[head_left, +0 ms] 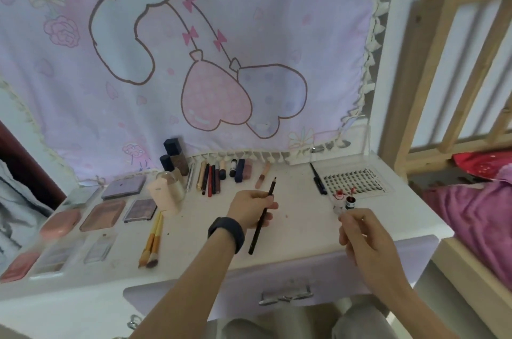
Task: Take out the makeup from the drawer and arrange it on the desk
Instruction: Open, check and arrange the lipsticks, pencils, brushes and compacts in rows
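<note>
The lilac drawer (288, 280) front sits under the near edge of the white desk (299, 230). Above the desk centre, the left hand (250, 211) grips a slim black pencil (256, 236). Its shaft passes through the fist, tip toward the desk's rear. Over the desk's right side, the right hand (363, 230) pinches a small clear item (338, 210), too blurred to identify. A cartoon cloth (194, 48) hangs behind the desk.

Soft, even, dim light leaves only faint shadows. Wide-angle distortion bows the frame's edges (most at the right, where the wooden rails (426, 75) lean), and everything is slightly blurred, worst at lower left.
</note>
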Action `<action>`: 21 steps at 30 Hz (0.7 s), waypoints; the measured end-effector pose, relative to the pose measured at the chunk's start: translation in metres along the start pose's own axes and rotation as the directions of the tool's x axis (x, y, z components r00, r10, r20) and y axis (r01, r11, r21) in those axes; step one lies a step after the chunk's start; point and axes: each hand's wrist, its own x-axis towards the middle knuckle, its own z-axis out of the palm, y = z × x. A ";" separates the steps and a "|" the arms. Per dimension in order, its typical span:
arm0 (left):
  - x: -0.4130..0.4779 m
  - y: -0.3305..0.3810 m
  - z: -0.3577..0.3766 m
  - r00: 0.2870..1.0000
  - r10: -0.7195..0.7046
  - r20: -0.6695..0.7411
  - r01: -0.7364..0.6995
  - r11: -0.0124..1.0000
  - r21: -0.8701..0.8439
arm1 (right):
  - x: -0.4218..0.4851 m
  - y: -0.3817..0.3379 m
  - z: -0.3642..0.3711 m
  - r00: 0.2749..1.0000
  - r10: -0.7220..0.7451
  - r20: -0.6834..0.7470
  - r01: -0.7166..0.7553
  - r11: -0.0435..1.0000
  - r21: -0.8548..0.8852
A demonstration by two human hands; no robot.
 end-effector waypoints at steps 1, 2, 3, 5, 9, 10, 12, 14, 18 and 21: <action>0.009 0.005 0.008 1.000 -0.014 -0.012 0.014 1.000 0.003 | 0.003 0.003 -0.009 0.999 -0.022 -0.043 0.020 0.999 -0.037; 0.018 0.010 0.015 0.999 -0.021 -0.031 0.021 1.000 0.009 | 0.006 0.007 -0.017 0.996 -0.045 -0.081 0.039 0.996 -0.080; 0.029 0.013 0.021 0.998 -0.014 -0.054 0.016 0.999 0.039 | 0.009 0.009 -0.023 0.992 -0.071 -0.103 0.058 0.991 -0.122; 0.048 0.018 0.029 0.993 0.029 -0.110 -0.012 0.989 0.148 | 0.013 0.011 -0.025 0.991 -0.109 -0.082 0.092 0.976 -0.195; 0.084 0.025 0.042 0.978 0.109 -0.176 -0.047 0.945 0.323 | 0.019 0.014 -0.009 0.982 -0.148 0.117 0.180 0.917 -0.356; 0.090 0.028 0.044 0.972 0.118 -0.205 -0.033 0.925 0.378 | 0.021 0.018 -0.004 0.976 -0.151 0.157 0.202 0.898 -0.391; 0.101 0.032 0.046 0.959 0.123 -0.256 -0.002 0.904 0.428 | 0.026 0.025 0.009 0.964 -0.168 0.206 0.245 0.863 -0.442; 0.104 0.032 0.048 0.949 0.144 -0.280 -0.006 0.897 0.441 | 0.028 0.032 0.018 0.958 -0.185 0.219 0.270 0.839 -0.472; 0.092 0.017 0.044 0.935 0.263 -0.237 -0.103 0.842 0.529 | 0.033 0.044 0.028 0.965 -0.195 0.174 0.258 0.814 -0.520; 0.080 -0.003 0.044 0.928 0.365 -0.079 -0.222 0.708 0.671 | 0.035 0.048 0.033 0.974 -0.211 0.086 0.225 0.827 -0.515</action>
